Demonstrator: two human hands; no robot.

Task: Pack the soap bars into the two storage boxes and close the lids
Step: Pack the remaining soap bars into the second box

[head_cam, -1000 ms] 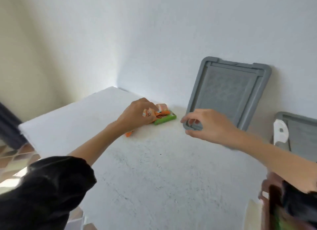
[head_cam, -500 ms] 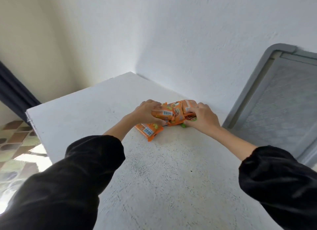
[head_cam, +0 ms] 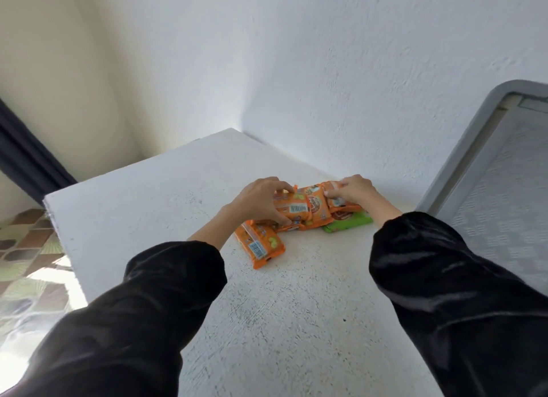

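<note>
White textured table (head_cam: 267, 322) sits in a corner w/ a white wall behind. Both yr arms reach fwd, black sleeves (head_cam: 166, 307) ending short of the wrists. Yr left hand (head_cam: 261, 199) is on the left end of a bunch of orange soap bars (head_cam: 308, 209) near the back of the table, fingers curled over the top and thumb along the near side, clamped on it. Yr right hand (head_cam: 353, 190) is on the right end, knuckles up, fingers bent down onto the packs, gripping too. Green bar (head_cam: 347, 226) lies flat under the bunch, right side. Loose orange bar (head_cam: 259, 245) lies on the table just beside yr left wrist, not held. Grey lid (head_cam: 450, 174) leans vs the wall at far right. Patterned floor tiles (head_cam: 26, 248) show at left.
</note>
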